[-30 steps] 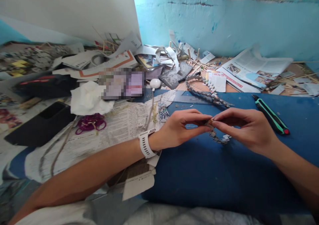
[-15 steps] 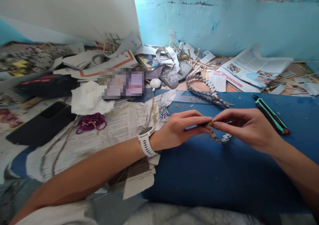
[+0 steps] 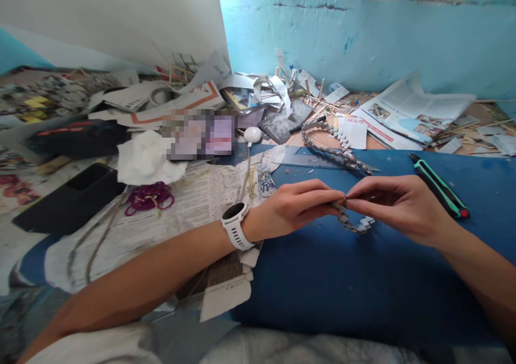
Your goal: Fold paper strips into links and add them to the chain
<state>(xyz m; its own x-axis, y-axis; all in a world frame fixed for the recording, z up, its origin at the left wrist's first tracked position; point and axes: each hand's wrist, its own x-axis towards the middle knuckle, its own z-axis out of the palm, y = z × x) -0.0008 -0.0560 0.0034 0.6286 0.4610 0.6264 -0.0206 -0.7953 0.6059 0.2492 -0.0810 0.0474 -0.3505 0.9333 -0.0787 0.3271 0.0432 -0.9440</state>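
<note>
A short grey zigzag chain of what looks like folded paper (image 3: 351,225) hangs in a curve below my fingertips, over the blue tabletop. My left hand (image 3: 296,207), with a white watch on the wrist, pinches the chain's upper end between thumb and fingers. Thumb and forefinger of my right hand (image 3: 397,205) are closed on the same end, meeting the left fingertips. A small brownish-orange bit shows at that end, mostly hidden by the fingers. Beyond the hands a longer zigzag chain (image 3: 322,148) lies curved across a clear ruler (image 3: 308,159).
A green and black utility knife (image 3: 439,185) lies at the right. On the left are a black phone-like object (image 3: 68,198), purple cord (image 3: 150,198), white tissue (image 3: 145,158) and newspaper sheets (image 3: 197,192). Paper scraps and thin sticks line the blue wall (image 3: 363,41).
My left fingers have shifted slightly rightward over the chain's end, covering more of the brownish-orange bit. The right hand stays almost in place.
</note>
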